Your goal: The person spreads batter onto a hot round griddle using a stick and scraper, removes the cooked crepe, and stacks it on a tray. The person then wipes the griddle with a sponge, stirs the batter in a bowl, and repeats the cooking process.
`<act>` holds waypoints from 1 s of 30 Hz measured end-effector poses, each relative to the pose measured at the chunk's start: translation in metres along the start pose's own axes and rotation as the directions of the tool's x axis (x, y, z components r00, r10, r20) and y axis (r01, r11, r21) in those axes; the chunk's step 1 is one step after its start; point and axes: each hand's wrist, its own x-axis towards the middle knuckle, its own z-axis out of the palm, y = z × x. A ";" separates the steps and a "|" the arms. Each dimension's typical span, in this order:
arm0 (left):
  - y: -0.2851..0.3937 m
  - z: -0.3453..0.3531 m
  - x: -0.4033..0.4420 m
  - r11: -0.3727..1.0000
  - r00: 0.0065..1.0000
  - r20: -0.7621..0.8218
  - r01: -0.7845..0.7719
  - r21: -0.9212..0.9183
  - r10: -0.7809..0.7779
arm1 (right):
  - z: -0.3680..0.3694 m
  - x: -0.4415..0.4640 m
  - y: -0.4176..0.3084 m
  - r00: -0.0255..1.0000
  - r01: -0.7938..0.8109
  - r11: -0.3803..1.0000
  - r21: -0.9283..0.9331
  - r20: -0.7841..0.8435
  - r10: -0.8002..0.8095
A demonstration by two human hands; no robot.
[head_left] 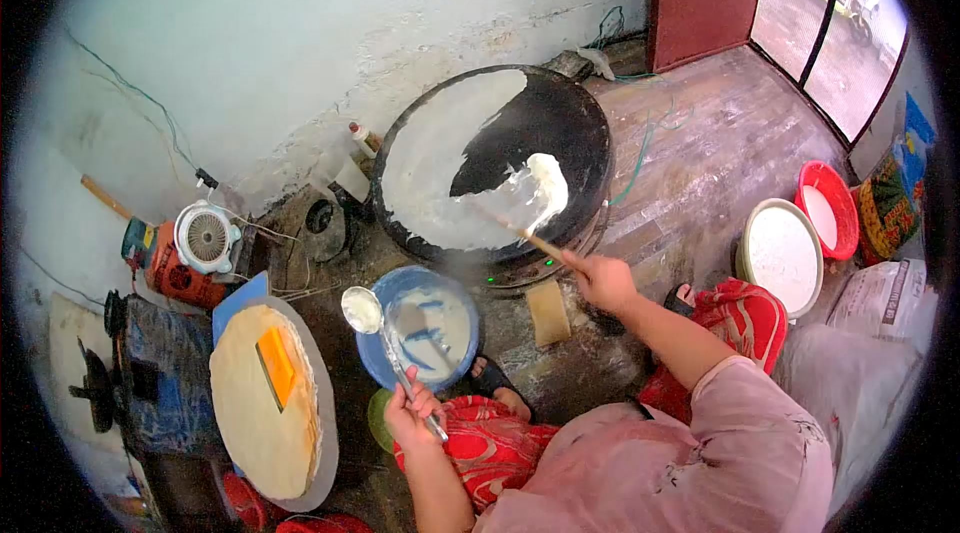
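Black and round, the griddle (560, 123) sits on the floor ahead of me, beside the wall. Pale batter (430, 153) coats its left side and curves along the near edge, while a dark bare area shows at the upper right and runs into the middle. A thicker white ridge of it lies toward the near right.

Down to my left, a stack of thin pale rounds (240, 423) rests on a wider round board (325, 433). To my right stands a wide pale basin (820, 283) filled with something white, with a smaller red basin (848, 223) just beyond it, also holding white contents. Between me and the griddle is a blue basin (368, 358), with wet batter inside and smeared on its wall.

My right hand (605, 283) is closed around a wooden stick (538, 242), which slants out over the griddle; its far end is blurred, so I can't tell its shape. My left hand (415, 413) grips a metal ladle (394, 358) by the handle, its bowl holding white batter up beside the blue basin's left rim.

Near the griddle's closest edge lies a tan rectangular piece (547, 313). Smaller still, a flat orange-yellow piece (278, 368) lies on the stack.
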 end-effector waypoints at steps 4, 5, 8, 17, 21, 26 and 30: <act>-0.005 0.008 -0.013 1.000 0.996 -0.088 -0.017 0.014 0.018 | -0.019 -0.005 0.046 0.983 0.117 0.989 -0.091 -0.134 -0.129; -0.009 0.008 -0.013 1.000 0.994 -0.107 -0.013 0.017 0.015 | -0.023 0.007 0.060 0.988 0.044 0.995 -0.088 -0.141 -0.056; -0.018 0.013 0.000 1.000 0.998 -0.068 -0.005 0.008 0.006 | -0.042 0.053 0.061 0.983 -0.122 0.989 -0.085 -0.145 0.109; -0.027 0.027 0.020 0.998 0.993 -0.096 -0.063 0.026 0.066 | -0.049 0.044 0.134 0.958 0.285 0.925 -0.253 0.065 -0.278; -0.034 0.032 0.031 0.993 0.986 -0.131 -0.100 0.061 0.107 | -0.068 0.124 0.137 0.969 0.153 0.937 -0.313 -0.137 -0.204; -0.040 0.042 0.043 0.997 0.980 -0.185 -0.082 -0.003 0.080 | -0.074 0.106 0.125 0.961 0.245 0.964 0.099 0.108 -0.255; -0.043 0.042 0.053 0.986 0.972 -0.188 -0.122 0.110 0.141 | -0.104 0.129 0.193 0.929 0.356 0.919 -0.166 0.164 -0.330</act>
